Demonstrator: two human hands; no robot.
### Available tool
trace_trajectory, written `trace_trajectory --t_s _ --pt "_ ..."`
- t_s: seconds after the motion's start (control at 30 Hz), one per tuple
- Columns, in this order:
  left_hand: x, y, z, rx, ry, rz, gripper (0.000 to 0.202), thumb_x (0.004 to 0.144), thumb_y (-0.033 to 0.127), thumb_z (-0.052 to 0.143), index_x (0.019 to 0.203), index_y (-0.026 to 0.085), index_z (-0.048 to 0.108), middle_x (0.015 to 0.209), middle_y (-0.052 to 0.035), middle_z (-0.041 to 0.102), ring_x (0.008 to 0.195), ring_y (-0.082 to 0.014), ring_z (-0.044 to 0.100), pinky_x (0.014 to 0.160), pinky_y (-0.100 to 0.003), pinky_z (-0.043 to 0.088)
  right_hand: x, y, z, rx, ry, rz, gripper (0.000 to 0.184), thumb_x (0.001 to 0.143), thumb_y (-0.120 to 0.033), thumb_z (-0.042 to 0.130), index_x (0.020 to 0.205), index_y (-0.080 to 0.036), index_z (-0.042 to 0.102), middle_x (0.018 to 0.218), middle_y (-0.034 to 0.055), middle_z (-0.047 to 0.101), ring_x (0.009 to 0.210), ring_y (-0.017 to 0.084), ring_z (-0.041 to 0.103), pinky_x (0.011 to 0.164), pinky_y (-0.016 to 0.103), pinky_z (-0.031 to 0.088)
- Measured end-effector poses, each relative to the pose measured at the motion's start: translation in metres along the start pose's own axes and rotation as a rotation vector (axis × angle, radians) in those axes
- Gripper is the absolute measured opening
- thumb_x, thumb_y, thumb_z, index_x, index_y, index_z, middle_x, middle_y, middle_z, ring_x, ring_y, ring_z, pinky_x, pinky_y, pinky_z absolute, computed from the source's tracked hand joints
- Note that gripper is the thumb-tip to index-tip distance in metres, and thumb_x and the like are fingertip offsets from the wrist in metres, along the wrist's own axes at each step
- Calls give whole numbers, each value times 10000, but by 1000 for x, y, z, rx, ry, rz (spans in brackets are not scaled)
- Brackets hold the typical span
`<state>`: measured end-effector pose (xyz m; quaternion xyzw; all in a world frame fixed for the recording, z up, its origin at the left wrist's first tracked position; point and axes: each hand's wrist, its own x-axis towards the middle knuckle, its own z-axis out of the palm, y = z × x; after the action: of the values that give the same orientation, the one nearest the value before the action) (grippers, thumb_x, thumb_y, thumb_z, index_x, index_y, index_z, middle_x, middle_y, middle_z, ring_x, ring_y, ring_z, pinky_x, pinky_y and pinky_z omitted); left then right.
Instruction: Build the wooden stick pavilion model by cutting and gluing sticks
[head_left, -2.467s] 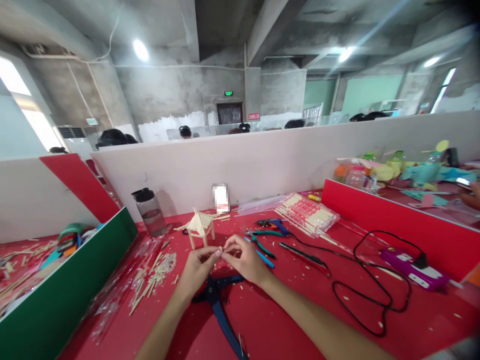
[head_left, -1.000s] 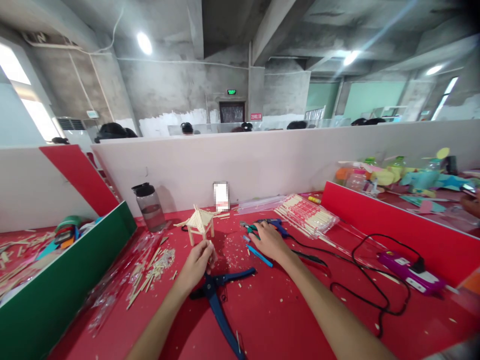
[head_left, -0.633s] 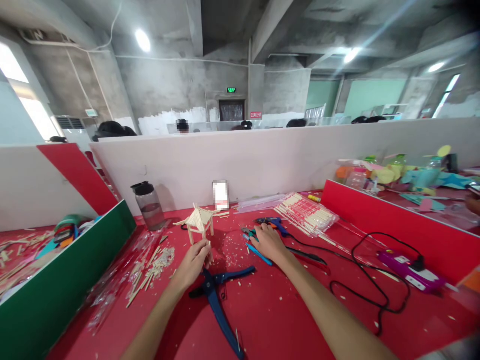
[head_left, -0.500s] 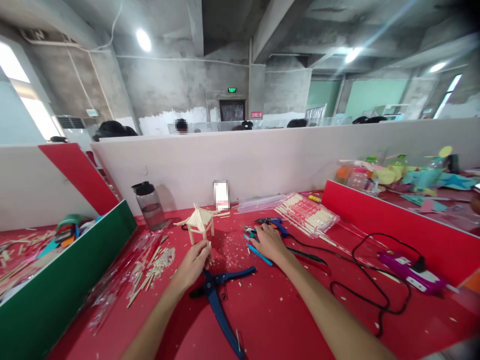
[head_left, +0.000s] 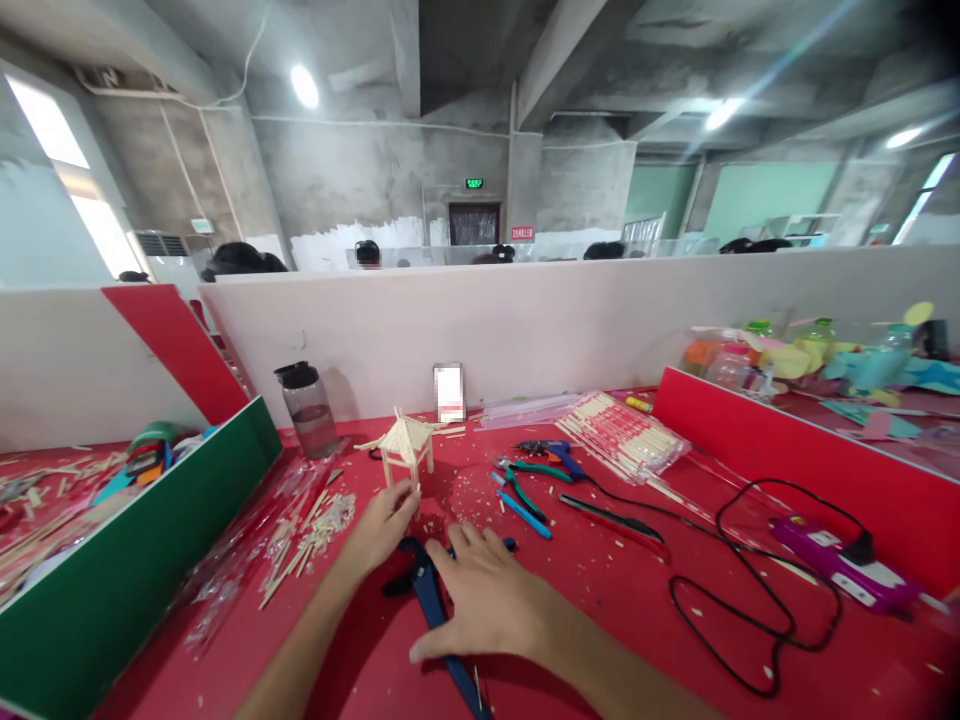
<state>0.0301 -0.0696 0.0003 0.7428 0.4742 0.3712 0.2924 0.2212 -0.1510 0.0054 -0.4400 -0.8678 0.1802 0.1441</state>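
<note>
At the near edge of the table (head_left: 622, 610), the right hand (head_left: 491, 590) is spread, thumb well out, over the blue cutter (head_left: 427, 595), partly hiding it. Just beyond, the left hand (head_left: 381, 525) has thumb and fingertips drawn together at the front of the stick house (head_left: 407, 442); whether they pinch a bit of stick is hard to tell at this size. The power strip (head_left: 829, 562) lies by the table's right edge, and scraps (head_left: 326, 525) lie toward the left edge. Between house and strip are a knife (head_left: 611, 517), a blue pen (head_left: 526, 515) and pliers (head_left: 541, 469), with the glue gun (head_left: 568, 460) just behind. The house stands upright, left of the table's middle. Near the back edge stand a bottle (head_left: 309, 415) and a blurred white panel (head_left: 450, 390); packed sticks (head_left: 619, 432) lie toward the back right corner.
</note>
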Motion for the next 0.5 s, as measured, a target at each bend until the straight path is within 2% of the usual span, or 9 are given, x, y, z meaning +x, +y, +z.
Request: trace_trajectory --t_s 0.1,0.2,0.3,0.43,0.5 --pt "0 -3 0 11 2 5 331 886 429 472 651 196 492 583 41 488 566 -143 464 566 -246 343 -4 -9 0 -66 6 31 848 670 -495 740 1390 -128 484 1362 283 498 1257 485 437 1021 622 321" --pt "1 -8 -2 -1 21 -4 331 871 438 482 646 196 496 578 38 489 560 -143 457 555 -244 337 -5 -11 -8 -122 9 46 687 715 -336 668 1344 -101 520 1296 283 547 1187 453 502 978 580 378" --pt "3 -9 -6 5 43 -7 340 861 445 494 630 196 488 581 35 486 572 -146 454 557 -245 331 -6 -2 -25 -74 -22 51 583 772 -320 596 1312 -110 537 1259 262 577 1146 426 540 941 542 409" --pt "2 -1 -9 -19 40 -12 344 866 455 503 642 194 497 599 34 486 593 -149 462 574 -247 337 -12 20 -55 120 20 67 317 862 -337 524 1142 -220 616 1027 113 672 944 288 625 849 400 455" --pt "0 4 -8 -59 23 -33 363 876 472 496 643 194 493 586 37 475 574 -143 451 565 -245 334 -13 30 -66 245 61 87 301 910 -341 479 1163 -245 610 1035 81 674 944 262 629 859 379 455"
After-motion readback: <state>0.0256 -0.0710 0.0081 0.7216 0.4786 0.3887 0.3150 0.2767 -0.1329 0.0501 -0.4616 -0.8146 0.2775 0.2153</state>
